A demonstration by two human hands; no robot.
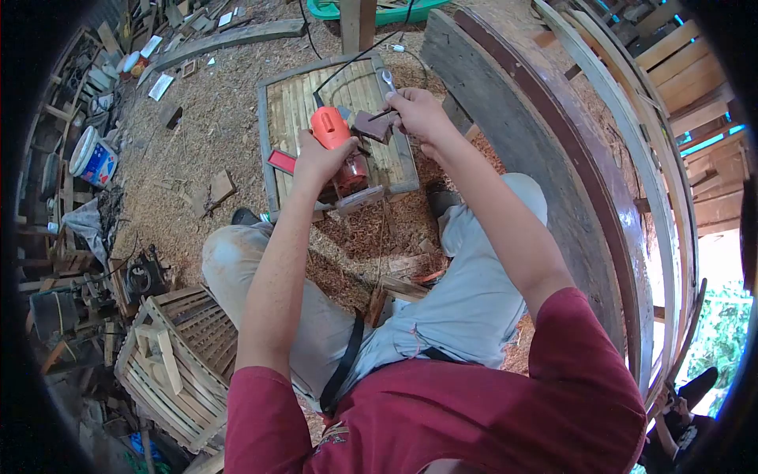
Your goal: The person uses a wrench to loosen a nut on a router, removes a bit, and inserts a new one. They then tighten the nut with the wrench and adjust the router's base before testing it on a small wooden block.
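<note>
Orange power tool (330, 126) is being steadied on a slatted wooden pallet (288, 103), which is lying on the sawdust-covered floor (213, 118) in front of the seated person's knees. The tool's body is being gripped from the near side by the left hand (317, 160), which is closed around it. A thin metal tool (381, 115) is being pinched in the right hand (418, 114), and its tip is being pressed against a dark brown part (369, 125) just beside the orange housing. Whether that part is fixed to the power tool or loose cannot be told.

The work is being judged as midway: the dark part is being handled and the hands are both being kept busy at the tool, so nothing is looking finished. A spanner (388, 79) is lying unused on the pallet, just beyond the right hand.

Counted: one power tool with one black cord (359, 57), one thin metal tool, one spanner, one pallet, one slatted crate (197, 347), one white bucket (93, 158), one green basin (328, 9).
</note>
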